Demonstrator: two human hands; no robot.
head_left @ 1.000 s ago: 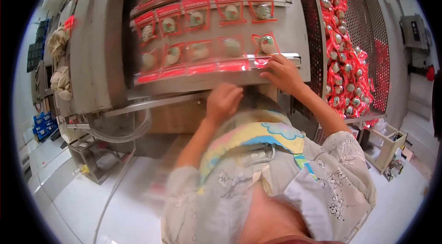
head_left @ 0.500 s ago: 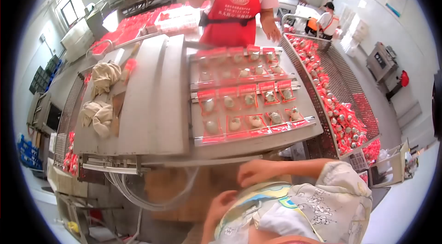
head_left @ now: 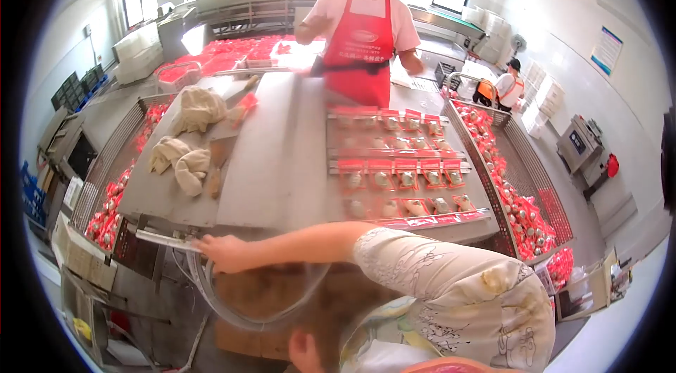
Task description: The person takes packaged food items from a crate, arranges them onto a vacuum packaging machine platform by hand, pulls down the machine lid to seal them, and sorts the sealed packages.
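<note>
My right arm stretches across the front of the metal packing machine (head_left: 451,231). At its front left, my right hand (head_left: 227,253) has its fingers closed at the end of a metal bar (head_left: 167,239), beside clear hoses (head_left: 243,315). My left hand (head_left: 304,350) hangs low by my apron, blurred, its fingers mostly hidden. On the machine's right side lie rows of clear and red packets (head_left: 407,177) with pale round pieces inside, their edges along metal strips (head_left: 458,155). A smooth pale panel (head_left: 274,162) stands left of them.
Two beige cloths (head_left: 199,109) (head_left: 186,165) lie on the left surface. Perforated bins of red packets flank the machine, one at right (head_left: 524,222), one at left (head_left: 109,215). A co-worker in a red apron (head_left: 359,42) stands opposite; another person (head_left: 505,88) is farther back.
My right hand has swung left from in front of my body to the metal bar. My left hand has dropped lower. The view has tilted up, and the co-worker's hands have shifted.
</note>
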